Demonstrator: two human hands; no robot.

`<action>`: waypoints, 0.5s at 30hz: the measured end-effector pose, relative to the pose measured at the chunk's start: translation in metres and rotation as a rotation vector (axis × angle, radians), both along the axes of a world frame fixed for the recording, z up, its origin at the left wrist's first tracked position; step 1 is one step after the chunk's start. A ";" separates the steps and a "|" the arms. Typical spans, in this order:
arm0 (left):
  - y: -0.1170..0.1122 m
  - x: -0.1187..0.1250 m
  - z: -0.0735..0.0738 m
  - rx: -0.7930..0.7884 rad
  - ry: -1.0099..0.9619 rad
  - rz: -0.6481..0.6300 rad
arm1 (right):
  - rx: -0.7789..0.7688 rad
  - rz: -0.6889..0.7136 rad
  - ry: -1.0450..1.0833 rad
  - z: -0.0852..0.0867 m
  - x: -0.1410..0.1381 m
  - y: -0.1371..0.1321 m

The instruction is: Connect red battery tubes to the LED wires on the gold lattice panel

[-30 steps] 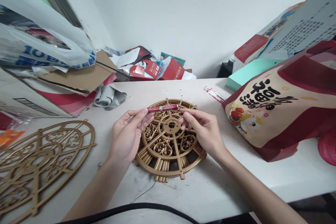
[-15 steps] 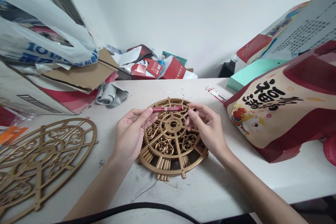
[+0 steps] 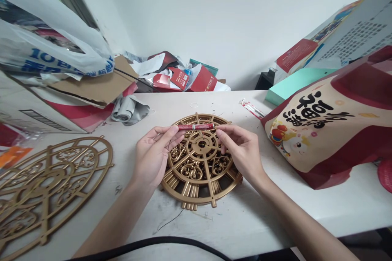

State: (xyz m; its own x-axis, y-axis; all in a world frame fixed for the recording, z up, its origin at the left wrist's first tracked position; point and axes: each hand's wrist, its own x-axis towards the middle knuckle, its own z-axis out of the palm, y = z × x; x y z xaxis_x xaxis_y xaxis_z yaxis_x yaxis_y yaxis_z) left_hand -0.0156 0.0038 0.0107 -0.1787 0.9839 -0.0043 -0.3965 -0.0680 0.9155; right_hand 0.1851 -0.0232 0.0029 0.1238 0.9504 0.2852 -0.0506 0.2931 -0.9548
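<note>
My left hand (image 3: 152, 153) pinches the left end of a slim red pen (image 3: 196, 127) with a light band round its middle, held level. My right hand (image 3: 240, 149) has thumb and fingertips closed at the pen's right end; whatever lies between them is too small to make out. A thin dark thread hangs by my left fingers. Beneath both hands, a round gold openwork clock-like frame (image 3: 209, 171) with scrollwork lies on the white table (image 3: 171, 108).
A second gold openwork frame (image 3: 45, 208) lies at left. Behind it are a box (image 3: 39, 106), a plastic bag (image 3: 88, 59) and a grey roll (image 3: 128, 110). A red and beige bag (image 3: 312, 138) stands at right. A black cable (image 3: 165, 239) crosses the front.
My right fingertips have moved slightly left to the pen's right end. A small yellowish piece seen between them earlier is now hard to see. My left hand has stayed put.
</note>
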 end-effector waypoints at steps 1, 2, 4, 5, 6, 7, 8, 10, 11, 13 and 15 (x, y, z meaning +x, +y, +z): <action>0.000 0.000 0.000 -0.001 0.001 0.001 | -0.002 -0.003 0.003 0.000 0.000 0.000; 0.000 0.000 0.000 -0.002 0.002 0.003 | -0.003 -0.007 0.006 0.001 -0.001 -0.001; 0.000 -0.001 0.000 -0.004 0.005 0.008 | -0.001 -0.012 0.006 0.001 -0.001 -0.001; 0.000 -0.001 0.000 -0.004 0.005 0.012 | 0.002 -0.013 0.007 0.002 -0.001 -0.002; 0.000 -0.001 0.000 -0.003 0.004 0.013 | 0.004 -0.013 0.009 0.002 -0.001 -0.002; 0.000 -0.001 0.000 -0.003 0.003 0.013 | 0.007 -0.012 0.011 0.002 -0.002 -0.002; 0.000 -0.001 0.000 -0.003 0.002 0.012 | 0.010 -0.012 0.012 0.001 -0.001 -0.002; 0.000 -0.001 -0.001 -0.001 0.002 0.008 | 0.015 -0.011 0.013 0.001 -0.001 -0.002; 0.000 -0.001 -0.001 -0.001 0.003 0.006 | 0.019 -0.011 0.011 0.000 -0.001 -0.002; 0.000 -0.001 -0.001 0.001 0.004 0.006 | 0.027 -0.012 -0.003 -0.001 -0.001 -0.002; 0.001 -0.001 -0.002 0.002 0.008 0.006 | 0.036 -0.020 -0.022 -0.002 -0.001 -0.002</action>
State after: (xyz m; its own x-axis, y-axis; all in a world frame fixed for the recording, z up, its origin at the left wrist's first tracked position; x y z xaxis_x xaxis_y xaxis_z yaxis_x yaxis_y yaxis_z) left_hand -0.0162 0.0045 0.0091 -0.1849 0.9828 -0.0011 -0.3891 -0.0722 0.9183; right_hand 0.1841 -0.0250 0.0010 0.1356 0.9368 0.3225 -0.0234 0.3284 -0.9442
